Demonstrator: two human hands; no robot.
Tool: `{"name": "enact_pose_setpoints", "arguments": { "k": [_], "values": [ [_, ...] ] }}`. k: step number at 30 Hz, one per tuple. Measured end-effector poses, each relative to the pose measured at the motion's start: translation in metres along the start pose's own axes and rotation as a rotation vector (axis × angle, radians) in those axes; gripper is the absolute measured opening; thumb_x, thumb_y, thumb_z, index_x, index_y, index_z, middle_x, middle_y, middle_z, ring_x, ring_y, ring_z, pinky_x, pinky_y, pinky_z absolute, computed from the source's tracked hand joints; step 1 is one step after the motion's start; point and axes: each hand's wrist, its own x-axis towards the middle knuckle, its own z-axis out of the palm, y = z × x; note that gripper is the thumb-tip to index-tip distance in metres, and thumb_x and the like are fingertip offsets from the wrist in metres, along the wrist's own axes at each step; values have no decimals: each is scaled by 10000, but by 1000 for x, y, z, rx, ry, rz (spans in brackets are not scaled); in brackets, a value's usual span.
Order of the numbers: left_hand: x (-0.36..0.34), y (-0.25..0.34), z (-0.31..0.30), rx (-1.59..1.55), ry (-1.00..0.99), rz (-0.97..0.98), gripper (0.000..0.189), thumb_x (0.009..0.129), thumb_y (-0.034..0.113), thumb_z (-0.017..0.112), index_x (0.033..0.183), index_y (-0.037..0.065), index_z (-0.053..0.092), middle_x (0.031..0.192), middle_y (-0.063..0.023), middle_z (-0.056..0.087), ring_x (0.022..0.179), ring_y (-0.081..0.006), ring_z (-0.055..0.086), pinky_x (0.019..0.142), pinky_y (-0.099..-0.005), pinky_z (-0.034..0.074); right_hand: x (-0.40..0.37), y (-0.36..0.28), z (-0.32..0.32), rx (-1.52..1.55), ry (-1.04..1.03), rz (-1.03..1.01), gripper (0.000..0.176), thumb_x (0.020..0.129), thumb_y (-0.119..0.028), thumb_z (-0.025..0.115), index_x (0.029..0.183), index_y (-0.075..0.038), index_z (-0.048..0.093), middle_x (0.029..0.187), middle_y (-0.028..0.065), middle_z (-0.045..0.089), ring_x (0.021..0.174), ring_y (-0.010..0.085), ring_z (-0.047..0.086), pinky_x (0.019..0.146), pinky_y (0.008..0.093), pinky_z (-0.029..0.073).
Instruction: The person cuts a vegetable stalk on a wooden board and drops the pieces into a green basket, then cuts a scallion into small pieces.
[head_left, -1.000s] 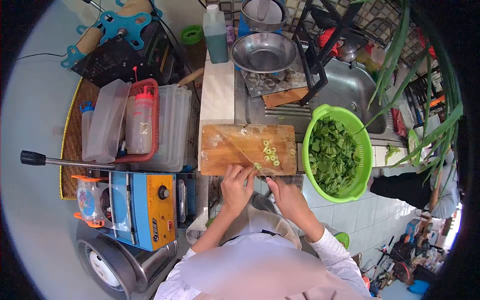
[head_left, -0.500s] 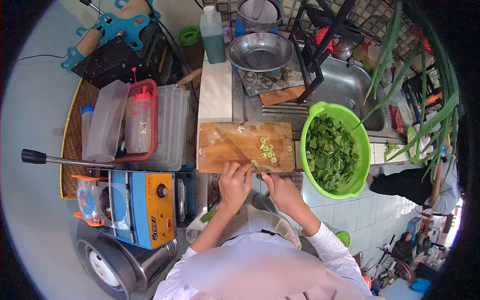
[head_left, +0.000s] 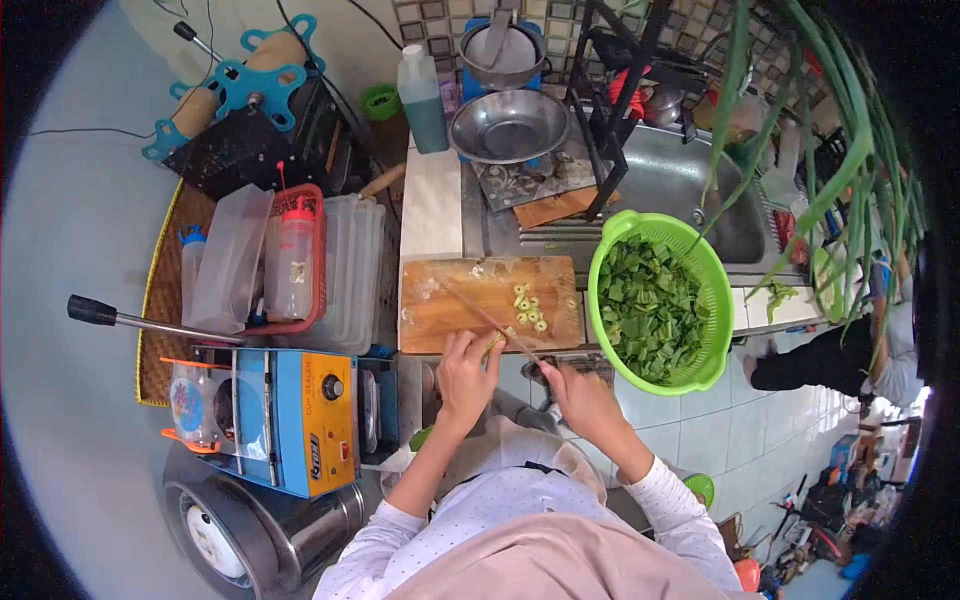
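Observation:
My right hand (head_left: 582,405) is wrapped round the handle of a knife (head_left: 490,322), whose blade slants up and left across the wooden cutting board (head_left: 430,290). At the board's near edge, my left hand (head_left: 468,382) pinches a short pale green vegetable piece (head_left: 507,334) close beside the blade. Several pale green cut rings (head_left: 530,307) with dark or hollow centres lie loose on the board, right of the knife. Past the board's right side, a bright green colander (head_left: 722,318) holds chopped leafy greens (head_left: 655,305).
Behind the board stand a metal bowl (head_left: 510,125) and a bottle of green liquid (head_left: 424,105). A steel sink (head_left: 665,165) is at back right, with long green leaves (head_left: 855,140) hanging in front. A cup sealer (head_left: 325,425) and plastic boxes (head_left: 352,270) sit left.
My right hand has moved slightly right and down, drawing the knife with it. The blade has shifted at the vegetable piece, and the whole view has tilted a little.

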Motion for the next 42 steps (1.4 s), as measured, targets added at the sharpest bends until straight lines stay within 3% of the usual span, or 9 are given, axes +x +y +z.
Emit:
{"name": "enact_pose_setpoints", "arguments": {
  "k": [13,17,21,24,26,36,38,42],
  "values": [
    [6,3,-5,5,-42,87,189,754,69,705,936,16,698,816,-121,595,776,-297,563,697,-380,468,-5,9,-2,191,20,29,485,993,-394,369,837,18,570,692,301,586,706,499,574,651,555,453],
    [6,-1,-2,-30,-38,61,159,757,71,710,904,9,701,826,-133,629,782,-310,580,704,-384,472,-7,14,5,274,19,-42,479,991,-395,369,855,17,571,717,302,593,717,506,567,669,556,451],
    [5,1,-3,-58,-38,-5,137,762,72,709,878,0,696,834,-143,641,791,-320,598,708,-380,476,-13,5,-3,258,-61,17,480,987,-408,373,855,9,572,717,301,593,720,510,564,671,560,447],
    [6,1,-3,-51,-40,-17,130,766,71,708,872,-2,693,844,-145,649,798,-317,600,704,-375,480,-15,7,0,227,-82,47,452,997,-363,382,896,26,588,694,276,580,674,482,556,616,509,427],
    [6,1,-3,-58,-23,-24,129,767,68,708,875,-2,693,846,-146,649,794,-318,600,704,-376,480,-16,11,3,281,-47,38,480,985,-415,373,853,3,568,688,298,583,714,504,564,651,563,436],
    [7,-3,1,-85,44,-7,106,783,80,707,850,3,679,812,-147,667,708,-315,604,670,-386,469,-22,13,3,295,14,52,434,988,-377,395,867,4,564,695,287,581,705,494,563,633,558,430],
    [7,-3,0,-71,57,-22,95,787,77,702,842,4,674,812,-145,665,696,-317,602,670,-385,466,-23,16,5,257,28,12,479,999,-393,353,935,16,593,677,264,588,647,454,582,605,502,445],
    [11,-14,-3,32,97,29,76,810,98,677,856,37,673,793,-120,653,721,-307,594,653,-392,469,-25,15,3,258,13,42,467,1000,-386,355,958,10,599,685,257,596,660,454,589,615,499,453]
  ]
}}
